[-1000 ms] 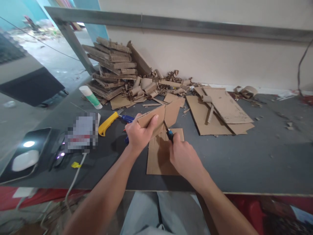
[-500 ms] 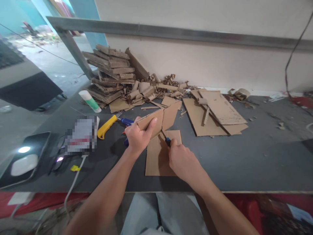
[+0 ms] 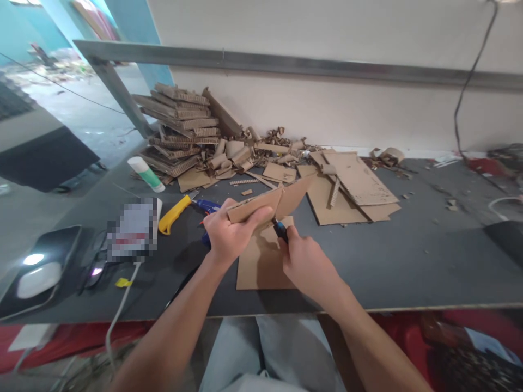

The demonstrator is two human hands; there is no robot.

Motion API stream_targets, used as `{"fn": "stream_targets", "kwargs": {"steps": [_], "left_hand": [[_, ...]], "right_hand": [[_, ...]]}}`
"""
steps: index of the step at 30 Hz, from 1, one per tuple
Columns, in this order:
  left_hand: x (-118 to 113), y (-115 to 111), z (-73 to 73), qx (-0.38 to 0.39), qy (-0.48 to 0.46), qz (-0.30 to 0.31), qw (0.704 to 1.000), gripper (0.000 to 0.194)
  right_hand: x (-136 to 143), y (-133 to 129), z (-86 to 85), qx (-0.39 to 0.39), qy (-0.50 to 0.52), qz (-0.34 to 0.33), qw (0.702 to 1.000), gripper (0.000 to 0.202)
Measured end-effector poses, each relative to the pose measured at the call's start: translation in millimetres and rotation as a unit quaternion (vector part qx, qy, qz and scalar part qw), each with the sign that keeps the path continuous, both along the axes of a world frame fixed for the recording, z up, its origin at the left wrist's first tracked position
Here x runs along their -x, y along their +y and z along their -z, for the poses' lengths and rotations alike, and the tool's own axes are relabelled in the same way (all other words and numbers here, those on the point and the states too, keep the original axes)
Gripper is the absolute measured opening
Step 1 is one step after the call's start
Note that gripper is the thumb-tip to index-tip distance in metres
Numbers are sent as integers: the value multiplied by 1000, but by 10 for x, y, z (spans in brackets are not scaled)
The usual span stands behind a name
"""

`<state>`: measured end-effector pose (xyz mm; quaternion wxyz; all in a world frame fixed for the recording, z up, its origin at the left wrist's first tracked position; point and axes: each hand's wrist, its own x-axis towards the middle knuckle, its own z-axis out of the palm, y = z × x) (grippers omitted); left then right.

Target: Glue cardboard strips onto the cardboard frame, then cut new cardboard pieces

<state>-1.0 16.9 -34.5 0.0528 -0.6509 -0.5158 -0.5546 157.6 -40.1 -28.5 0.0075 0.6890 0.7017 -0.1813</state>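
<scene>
My left hand [image 3: 231, 231] is closed on the left end of a folded cardboard piece [image 3: 295, 196], thumb on top, raised above the table. The piece bends along a slit near its middle. In my right hand [image 3: 306, 256] is a knife with a dark blue handle [image 3: 280, 230]; its blade meets the cardboard near the bend, and the tip is hidden. Underneath lies a flat cardboard sheet [image 3: 261, 269]. Just left of my left hand are a blue glue gun [image 3: 207, 206], partly covered by the hand, and a yellow-handled cutter [image 3: 175, 215].
Behind stand a stack of cardboard panels [image 3: 183, 117] and a heap of scraps [image 3: 232, 158]. More cardboard sheets [image 3: 355, 182] lie right of centre. On the left are a glue stick [image 3: 146, 174], a blurred boxy device [image 3: 133, 231] with a white cable [image 3: 122, 307], and a phone [image 3: 44, 261] under a white case.
The cardboard piece has tilted flatter, its right flap swinging outward to the right. My right hand stays with the knife at the bend. The camera view has shifted slightly.
</scene>
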Motion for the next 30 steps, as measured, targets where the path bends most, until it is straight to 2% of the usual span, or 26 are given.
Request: {"fn": "stream_targets", "kwargs": {"steps": [2, 5, 9, 12, 16, 18, 20, 22, 24, 26, 28, 30], "left_hand": [[-47, -32, -28, -4, -10, -6, 1000, 48], [-90, -9, -2, 10, -28, -37, 999, 41], [-29, 196, 9, 37, -69, -42, 996, 34], [115, 435, -178, 12, -148, -49, 988, 36], [298, 693, -508, 4, -174, 23, 984, 40], [337, 734, -549, 23, -201, 37, 979, 39], [343, 707, -482, 70, -246, 59, 965, 38], [328, 626, -356, 141, -285, 82, 945, 39], [299, 517, -230, 216, -301, 100, 924, 40], [258, 406, -141, 276, -312, 131, 900, 40], [208, 316, -93, 315, -319, 171, 877, 41], [151, 256, -68, 337, -320, 205, 861, 42]], "right_hand": [[27, -23, -2, 4, -3, 4, 1000, 16], [59, -104, 7, 13, -6, 18, 1000, 17], [52, -275, 62, 30, -22, 11, 999, 20], [19, -397, 126, 34, -35, -9, 999, 22], [-63, -472, 174, 30, -10, -3, 1000, 21], [-155, -461, 171, 3, 19, 26, 999, 19], [-286, -415, 155, -47, 89, 78, 992, 20], [-426, -337, 130, -98, 227, 152, 957, 25], [-528, -240, 103, -131, 383, 202, 892, 31], [-565, -150, 87, -154, 484, 226, 831, 40], [-536, -91, 95, -135, 549, 222, 794, 46], [-467, -77, 127, -80, 582, 226, 777, 48]]}}
